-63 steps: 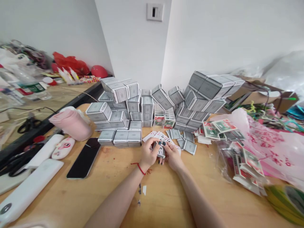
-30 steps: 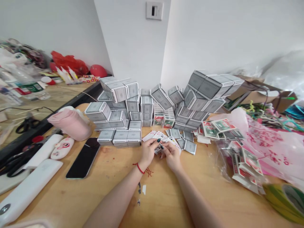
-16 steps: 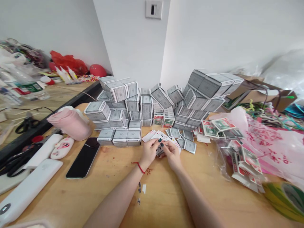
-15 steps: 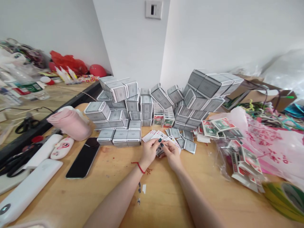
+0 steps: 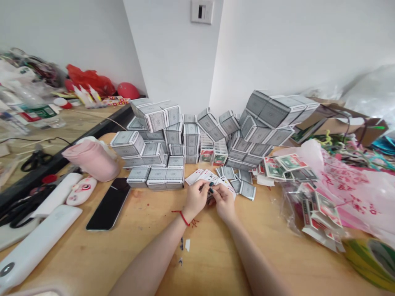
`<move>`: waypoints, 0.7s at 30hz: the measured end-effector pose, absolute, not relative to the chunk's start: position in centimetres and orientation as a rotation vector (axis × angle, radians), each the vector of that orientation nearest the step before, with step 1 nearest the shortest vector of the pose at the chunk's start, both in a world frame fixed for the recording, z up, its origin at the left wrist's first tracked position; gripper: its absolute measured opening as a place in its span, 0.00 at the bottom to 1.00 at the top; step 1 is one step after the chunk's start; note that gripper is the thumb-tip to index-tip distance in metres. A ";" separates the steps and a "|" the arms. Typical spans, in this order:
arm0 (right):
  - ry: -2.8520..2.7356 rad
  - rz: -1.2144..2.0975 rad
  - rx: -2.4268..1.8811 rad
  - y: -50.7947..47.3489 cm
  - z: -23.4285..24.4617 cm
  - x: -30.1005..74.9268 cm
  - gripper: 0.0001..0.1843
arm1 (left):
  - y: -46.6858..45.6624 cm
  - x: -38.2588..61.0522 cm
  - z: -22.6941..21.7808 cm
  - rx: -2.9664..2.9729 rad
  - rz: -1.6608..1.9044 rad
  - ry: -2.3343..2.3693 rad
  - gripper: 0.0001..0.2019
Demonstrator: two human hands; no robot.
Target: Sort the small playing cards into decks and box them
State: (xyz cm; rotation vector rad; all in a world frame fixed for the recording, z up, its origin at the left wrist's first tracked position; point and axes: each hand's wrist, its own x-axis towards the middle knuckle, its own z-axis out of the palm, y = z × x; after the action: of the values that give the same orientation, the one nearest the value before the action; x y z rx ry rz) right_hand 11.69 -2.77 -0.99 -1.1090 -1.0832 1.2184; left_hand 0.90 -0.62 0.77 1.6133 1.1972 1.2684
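Note:
My left hand, with a red string at the wrist, and my right hand meet at the middle of the table. Thumbs and fingertips of both are pinched together on a playing card, mostly hidden by the fingers. Just beyond them, face-up playing cards lie fanned out. Grey-backed cards rest in small piles to the right of the fan. Behind stand stacks of grey-backed card bundles, and two clear-wrapped groups of card boxes sit between them.
A phone, a pink roll and a long white device lie on the left. Opened card boxes, a pink plastic bag and a roll of yellow-green tape are on the right.
Both hands stay over the cards while the fingers shift slightly, the left hand's fingers curling in more. The whole view has moved a little.

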 end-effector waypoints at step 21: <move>-0.903 1.254 -1.119 -2.3 -0.4 11.3 0.19 | -0.1 0.8 0.4 1.450 1.284 1.266 0.11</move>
State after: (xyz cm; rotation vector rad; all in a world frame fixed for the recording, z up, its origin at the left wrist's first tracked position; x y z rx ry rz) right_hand 11.30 -2.35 -0.41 -1.1188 -0.9026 1.2539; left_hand 0.85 -0.13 0.44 1.4498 1.2663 1.2841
